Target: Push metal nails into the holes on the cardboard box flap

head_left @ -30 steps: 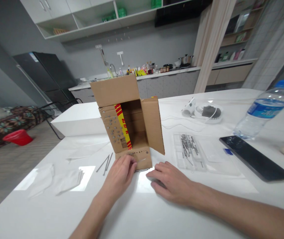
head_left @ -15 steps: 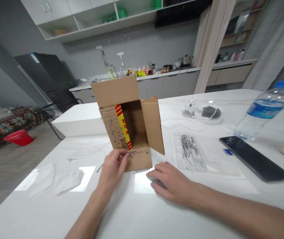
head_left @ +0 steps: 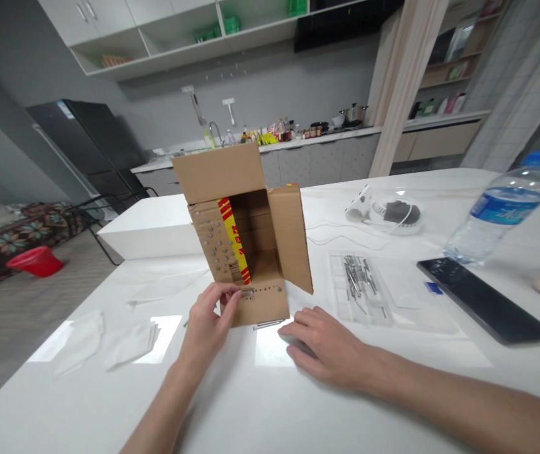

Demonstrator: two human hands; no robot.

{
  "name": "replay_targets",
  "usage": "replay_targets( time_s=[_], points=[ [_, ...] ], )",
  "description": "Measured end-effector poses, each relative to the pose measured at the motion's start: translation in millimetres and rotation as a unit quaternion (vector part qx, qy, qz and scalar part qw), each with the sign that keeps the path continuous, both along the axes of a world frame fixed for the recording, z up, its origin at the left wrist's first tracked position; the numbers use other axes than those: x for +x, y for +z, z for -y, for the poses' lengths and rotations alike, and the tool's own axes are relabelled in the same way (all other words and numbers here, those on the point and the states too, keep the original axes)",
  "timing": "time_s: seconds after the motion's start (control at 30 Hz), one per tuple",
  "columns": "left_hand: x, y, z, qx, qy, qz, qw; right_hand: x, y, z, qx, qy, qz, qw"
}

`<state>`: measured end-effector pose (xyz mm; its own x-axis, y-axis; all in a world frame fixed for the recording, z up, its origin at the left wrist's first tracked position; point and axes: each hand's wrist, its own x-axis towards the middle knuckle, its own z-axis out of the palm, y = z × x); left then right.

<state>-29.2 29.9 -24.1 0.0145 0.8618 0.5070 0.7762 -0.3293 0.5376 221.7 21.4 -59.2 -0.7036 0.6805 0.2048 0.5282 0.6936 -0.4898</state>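
An open cardboard box [head_left: 255,236] stands on the white table with its front flap [head_left: 263,309] folded down toward me. Round grey nail heads dot its left flap [head_left: 208,243], and a row of small dark spots crosses the front flap. My left hand [head_left: 208,321] pinches what looks like a small nail [head_left: 247,294] at the front flap; the fingertips partly hide it. Just right of the box, my right hand [head_left: 321,343] rests on the table, curled round a smooth grey object [head_left: 300,345] mostly covered by the fingers. Loose nails [head_left: 267,325] lie by the flap's edge.
A clear compartment case [head_left: 357,287] with nails lies to the right, near a black phone-like slab [head_left: 484,299] and a water bottle [head_left: 499,205]. A white fan-like device [head_left: 397,217] with a cable lies behind. White tissues [head_left: 128,343] lie at the left.
My left hand has shifted slightly left and its thumb has opened away from the palm, with the fingertips still at the flap. My right hand has stayed in place.
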Motion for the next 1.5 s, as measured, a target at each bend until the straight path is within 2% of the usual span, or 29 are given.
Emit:
replay_targets(
  time_s=[0.37,0.57,0.83,1.0,1.17,1.5],
  points=[
    [1,-6.8,-2,0.012,-0.022,-0.014,1.0,-1,1.8,0,0.002,-0.005,-0.001,1.0],
    [1,-10.5,-5,0.056,-0.036,-0.03,0.997,-1,-0.5,0,0.006,-0.006,0.002,1.0],
    [5,-11.5,-3,0.062,-0.014,-0.024,0.998,-1,-1.5,0,0.003,-0.004,-0.002,1.0],
    [3,-11.1,-5,0.083,-0.032,-0.068,0.994,-1,-1.9,0,0.006,-0.004,-0.002,1.0],
    [4,-11.4,-7,0.062,-0.067,-0.125,0.988,-1,-1.3,0,0.007,-0.005,-0.004,1.0],
    [8,-9.0,-1,-0.015,-0.082,-0.181,0.98,-2,2.0,0,0.005,-0.007,0.004,1.0]
  ],
)
